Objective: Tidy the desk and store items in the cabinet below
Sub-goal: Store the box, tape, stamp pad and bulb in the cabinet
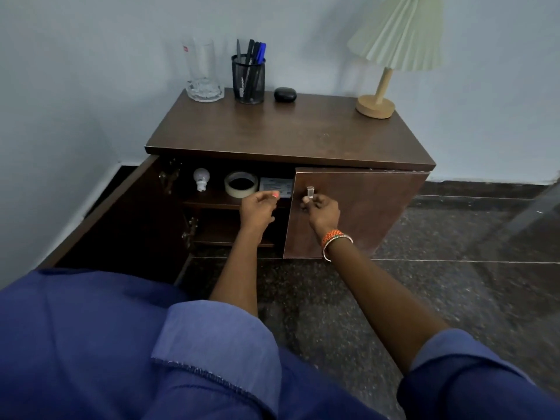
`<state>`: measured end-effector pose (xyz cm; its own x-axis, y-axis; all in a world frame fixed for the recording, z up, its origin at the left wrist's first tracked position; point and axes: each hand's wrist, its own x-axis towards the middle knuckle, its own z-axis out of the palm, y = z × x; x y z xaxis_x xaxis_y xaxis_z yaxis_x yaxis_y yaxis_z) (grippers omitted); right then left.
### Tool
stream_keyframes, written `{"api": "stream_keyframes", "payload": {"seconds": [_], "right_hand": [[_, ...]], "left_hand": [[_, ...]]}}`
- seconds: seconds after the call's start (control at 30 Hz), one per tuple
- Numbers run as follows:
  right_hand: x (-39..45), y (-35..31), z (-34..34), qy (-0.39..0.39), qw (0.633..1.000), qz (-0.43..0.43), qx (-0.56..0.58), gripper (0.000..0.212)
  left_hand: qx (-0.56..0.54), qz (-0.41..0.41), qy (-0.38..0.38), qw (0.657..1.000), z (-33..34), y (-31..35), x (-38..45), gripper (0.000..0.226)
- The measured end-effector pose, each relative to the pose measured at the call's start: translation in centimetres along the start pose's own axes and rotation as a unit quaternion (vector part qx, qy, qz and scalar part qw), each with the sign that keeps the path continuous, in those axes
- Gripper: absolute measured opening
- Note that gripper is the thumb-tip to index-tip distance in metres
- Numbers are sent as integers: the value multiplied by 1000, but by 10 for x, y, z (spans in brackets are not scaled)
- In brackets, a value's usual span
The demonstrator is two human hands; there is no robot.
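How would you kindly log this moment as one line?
right hand grips metal door handle | left hand empty by white tape roll | left door open

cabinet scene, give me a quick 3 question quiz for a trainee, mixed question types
1. True or false: both cabinet doors are shut.
2. Multiple choice: what does the right hand touch? A) the lamp B) the metal handle of the right door C) the pen holder
3. Fill in: on the upper shelf, between the light bulb and the white box, lies a roll of ____.

Key
1. False: the left door stands wide open.
2. B
3. tape
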<state>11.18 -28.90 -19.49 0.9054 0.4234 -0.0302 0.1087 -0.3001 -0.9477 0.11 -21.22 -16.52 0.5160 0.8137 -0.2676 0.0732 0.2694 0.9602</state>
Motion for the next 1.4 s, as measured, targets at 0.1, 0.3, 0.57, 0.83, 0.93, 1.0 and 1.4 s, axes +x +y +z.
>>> {"api": "stream_keyframes", "payload": {"seconds": [0.1, 0.3, 0.57, 0.83, 0.93, 1.0, 1.4], "right_hand": [[9, -5, 7, 11, 1000, 6, 0, 15], [11, -4, 11, 29, 1000, 7, -4, 18], [-28, -16, 35, 215, 977, 7, -6, 38], [-116, -54, 124, -108, 993, -12, -35, 72], [-139, -86, 159, -243, 970, -19, -16, 87], [-156, -108, 180, -320, 947, 5, -11, 95], [-185, -132, 238, -413, 908, 66, -1, 119]], "left_hand": [[2, -13, 9, 1000, -10, -7, 5, 9], [19, -21, 16, 999, -20, -20, 10, 6], [79, 106, 58, 990, -24, 1, 8, 18], [255, 330, 212, 884, -82, 61, -9, 32], [195, 350, 306, 864, -126, 90, -24, 31], [185, 347, 361, 845, -160, 101, -38, 28], [218, 20, 219, 951, -288, 60, -78, 31]]}}
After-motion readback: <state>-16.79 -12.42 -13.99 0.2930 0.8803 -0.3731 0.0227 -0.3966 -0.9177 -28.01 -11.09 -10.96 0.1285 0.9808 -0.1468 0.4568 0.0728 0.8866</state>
